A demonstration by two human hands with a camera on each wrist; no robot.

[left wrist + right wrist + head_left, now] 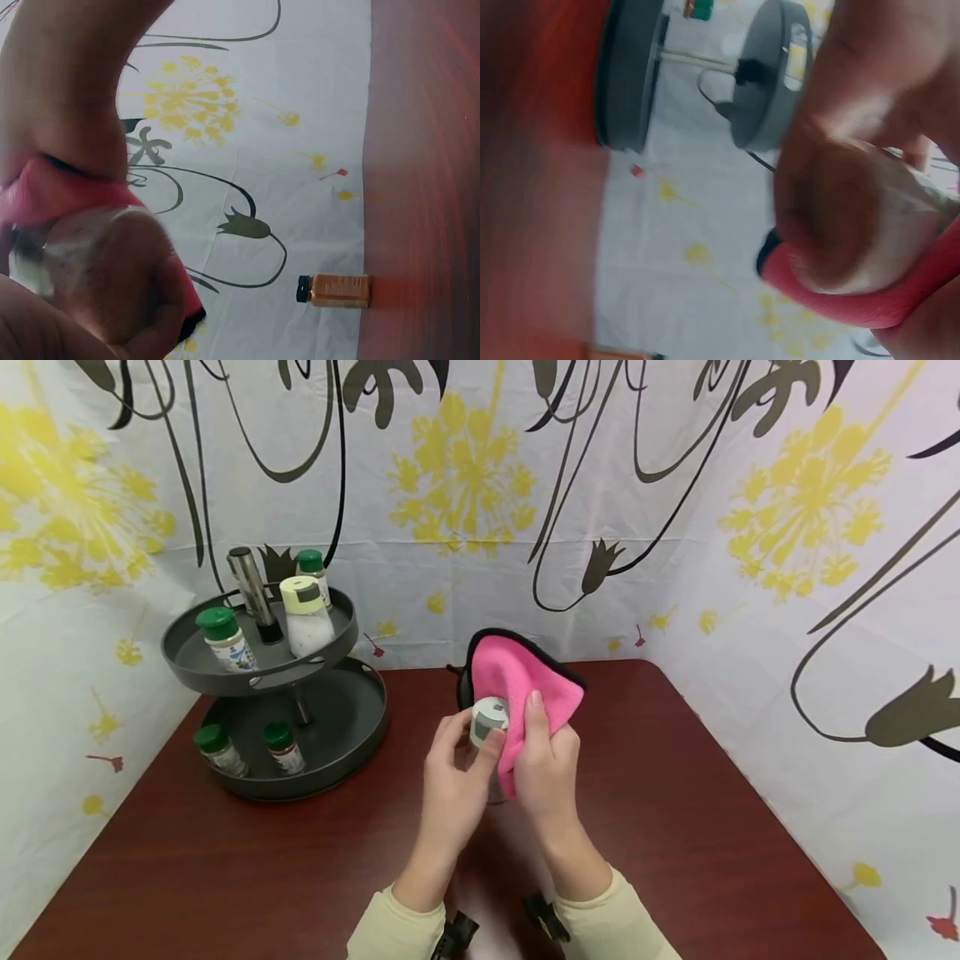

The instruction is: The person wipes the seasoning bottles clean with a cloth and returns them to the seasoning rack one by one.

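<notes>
In front of me my left hand (pixel 459 777) grips a clear shaker bottle by its upper part, near its white and grey lid (pixel 489 717). A pink cloth (pixel 525 672) with black edging is held in my right hand (pixel 547 768), whose thumb points up along it. The cloth lies against the bottle's side and hides part of it. In the right wrist view the clear base of the bottle (pixel 904 225) shows, with the pink cloth beneath it. Both hands are above the table, close together.
A two-tier dark grey round stand (pixel 330 760) is at the left. Its tiers carry several green-capped jars, a pale yellow-capped shaker (pixel 307 618) and a metal cylinder (pixel 252 589). A black-capped bottle with orange contents (pixel 341 290) stands on the reddish-brown table (pixel 675 827). Patterned fabric surrounds the table.
</notes>
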